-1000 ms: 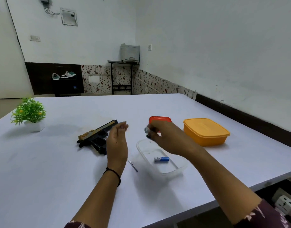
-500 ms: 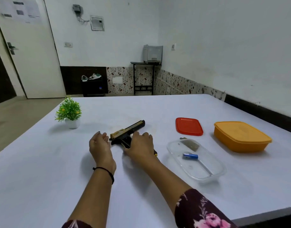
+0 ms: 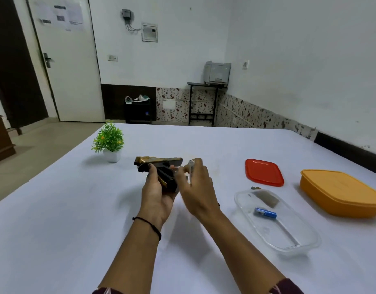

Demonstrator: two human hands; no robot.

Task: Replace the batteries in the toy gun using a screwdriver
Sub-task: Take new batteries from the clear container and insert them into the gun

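Toy gun (image 3: 159, 166), black with gold trim, sits lifted off the white table (image 3: 55, 209) in the person's left hand (image 3: 156, 196), palm up, fingers curled around the grip and the barrel pointing toward nine o'clock. The right hand (image 3: 196, 187) hovers just beside it at three o'clock, back of the hand toward me, fingers pinched on a small pale cylinder, apparently a battery (image 3: 191, 166), held upright near the gun's grip. Both forearms reach in from six o'clock, a dark cord on the left wrist. At four o'clock a clear container (image 3: 289, 240) holds a blue battery (image 3: 265, 213). An orange box (image 3: 340, 194) sits at three o'clock, a red lid (image 3: 263, 172) at two, and a small potted plant (image 3: 109, 141) at ten.
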